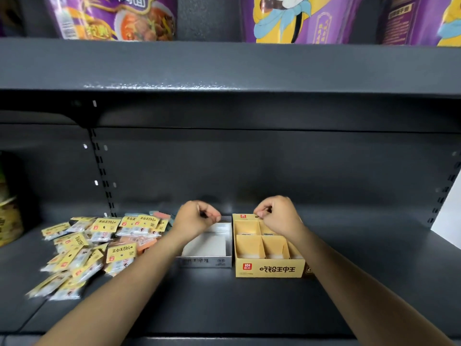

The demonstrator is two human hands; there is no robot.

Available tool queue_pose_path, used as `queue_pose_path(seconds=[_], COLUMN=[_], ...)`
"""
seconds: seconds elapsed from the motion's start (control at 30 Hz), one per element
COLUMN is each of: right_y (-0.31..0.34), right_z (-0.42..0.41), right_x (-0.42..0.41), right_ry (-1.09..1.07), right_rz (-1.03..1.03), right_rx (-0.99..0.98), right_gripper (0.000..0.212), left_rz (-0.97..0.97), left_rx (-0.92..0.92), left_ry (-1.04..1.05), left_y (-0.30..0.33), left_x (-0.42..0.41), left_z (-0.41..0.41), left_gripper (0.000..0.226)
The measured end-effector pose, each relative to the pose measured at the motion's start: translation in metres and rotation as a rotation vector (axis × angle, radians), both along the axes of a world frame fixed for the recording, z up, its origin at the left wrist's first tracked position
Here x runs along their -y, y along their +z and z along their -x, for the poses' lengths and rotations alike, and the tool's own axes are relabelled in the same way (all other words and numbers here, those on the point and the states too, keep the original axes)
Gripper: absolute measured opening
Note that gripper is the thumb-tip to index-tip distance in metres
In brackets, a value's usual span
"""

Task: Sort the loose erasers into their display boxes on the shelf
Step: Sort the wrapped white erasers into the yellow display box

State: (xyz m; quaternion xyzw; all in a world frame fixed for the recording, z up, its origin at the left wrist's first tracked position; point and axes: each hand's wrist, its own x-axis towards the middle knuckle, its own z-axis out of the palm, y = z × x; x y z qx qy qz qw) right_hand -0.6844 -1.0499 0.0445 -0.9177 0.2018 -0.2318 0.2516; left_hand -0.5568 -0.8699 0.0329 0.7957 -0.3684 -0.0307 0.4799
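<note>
Head view: a dark grey metal shelf (224, 300) with a matte, faintly pebbled finish carries two open cardboard boxes side by side, touching. The grey box (207, 248) is a plain shallow tray with a pale floor; the yellow box (269, 255), at its three o'clock, is split by card dividers into small cells. Loose erasers (94, 248) in flat, glossy yellow-headed packets lie heaped at nine o'clock of the grey box. The left hand (197, 216) hovers over the grey box's far wall, fingers curled tight; whether it holds anything I cannot tell. The right hand (277, 213) is curled at the yellow box's far rim, fingertips pinching it.
</note>
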Motion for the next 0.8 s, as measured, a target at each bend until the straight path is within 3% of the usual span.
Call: queue_pose_path(seconds=[0.5, 0.67, 0.8], right_y=[0.008, 0.008, 0.004], right_z=[-0.090, -0.107, -0.111], right_x=[-0.107, -0.147, -0.177], right_ry=[0.180, 0.217, 0.276], right_rz=[-0.042, -0.052, -0.023], right_rx=[0.030, 0.022, -0.004], right_gripper=[0.017, 0.018, 0.017], left_rz=[0.011, 0.044, -0.045], left_rx=[-0.006, -0.001, 0.039], left_ry=[0.263, 0.257, 0.241], left_y=[0.023, 0.024, 0.020], left_x=[-0.180, -0.237, -0.261], left_z=[-0.078, -0.092, -0.100], left_gripper=[0.037, 0.032, 0.032])
